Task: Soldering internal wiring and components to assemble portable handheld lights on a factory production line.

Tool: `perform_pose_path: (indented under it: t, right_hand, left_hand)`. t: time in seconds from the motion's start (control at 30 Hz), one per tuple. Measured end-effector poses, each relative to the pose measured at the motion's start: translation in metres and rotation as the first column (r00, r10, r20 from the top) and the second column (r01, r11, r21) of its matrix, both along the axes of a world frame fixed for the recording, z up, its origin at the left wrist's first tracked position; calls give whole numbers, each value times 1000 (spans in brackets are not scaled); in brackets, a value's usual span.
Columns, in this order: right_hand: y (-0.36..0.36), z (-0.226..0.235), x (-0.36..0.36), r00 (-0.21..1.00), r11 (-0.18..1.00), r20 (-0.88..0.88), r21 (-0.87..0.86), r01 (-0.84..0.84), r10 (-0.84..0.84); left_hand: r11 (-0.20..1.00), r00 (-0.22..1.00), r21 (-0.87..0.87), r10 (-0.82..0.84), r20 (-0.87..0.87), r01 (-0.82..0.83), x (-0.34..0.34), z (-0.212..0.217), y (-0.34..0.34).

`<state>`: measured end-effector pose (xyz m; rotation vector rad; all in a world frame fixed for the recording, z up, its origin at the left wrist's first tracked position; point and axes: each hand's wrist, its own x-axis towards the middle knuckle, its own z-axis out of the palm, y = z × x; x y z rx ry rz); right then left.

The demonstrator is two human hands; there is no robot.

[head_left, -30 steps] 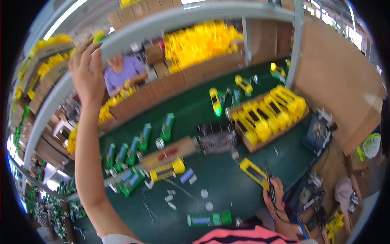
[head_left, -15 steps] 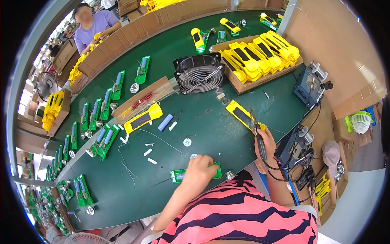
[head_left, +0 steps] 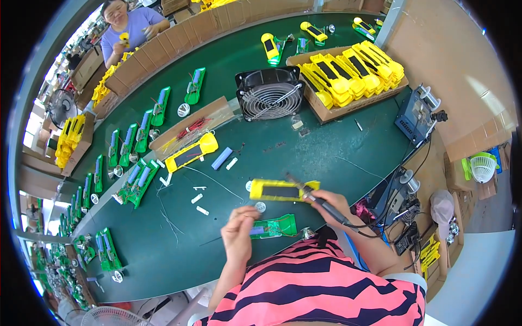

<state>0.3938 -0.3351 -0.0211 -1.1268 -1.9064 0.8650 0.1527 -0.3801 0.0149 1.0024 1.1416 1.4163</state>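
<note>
My right hand (head_left: pixel 334 205) is closed around a soldering iron (head_left: pixel 329 210), its tip pointing up and left. The same hand also keeps hold of a yellow casing (head_left: pixel 263 190) with a dark panel, and the iron crosses its right end. In front of my body lies an open green housing (head_left: pixel 281 225) with wires and a blue cylindrical battery cell (head_left: pixel 257 230). My left hand (head_left: pixel 238 231) hovers at the housing's left end, fingers pinched together; what they hold, if anything, is hidden. A shiny reflector cup (head_left: pixel 308 233) sits right of the housing.
A cardboard box (head_left: pixel 359 106) of yellow casings stands at the back beside a black fan (head_left: pixel 270 98). Blue soldering equipment (head_left: pixel 413 117) is on the right. More green housings (head_left: pixel 142 130) line the left. Another yellow casing (head_left: pixel 192 154) and a loose battery (head_left: pixel 222 158) lie mid-table.
My right hand has brought the yellow casing and soldering iron left and nearer, turning the casing roughly level. My left hand has moved left off the green housing, uncovering its wires.
</note>
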Motion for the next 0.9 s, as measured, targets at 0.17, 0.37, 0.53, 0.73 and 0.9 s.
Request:
perform_pose_path:
  t: [0.17, 0.37, 0.53, 0.73, 0.9]
  right_hand:
    - [-2, -5, -7, 988, 963, 51, 221, -155, 148]
    - [-7, 12, -24, 994, 963, -80, 265, -45, 69]
    - [-8, 9, -49, 759, 834, -557, -551, -34, -338]
    - [1, 4, -52, 781, 750, -522, -653, -107, -343]
    - [2, 5, -55, 805, 749, -494, -655, -98, -327]
  left_hand:
    - [979, 651, 182, 198, -732, -93, -20, 6, 8]
    - [956, 131, 61, 23, -991, 287, -35, 7, 27]
    - [924, 197, -41, -125, -972, 380, -31, 13, 38]
    - [908, 39, -64, -88, -995, 415, -26, 13, 39]
    - [913, -59, -94, -77, -995, 396, -24, 10, 39]
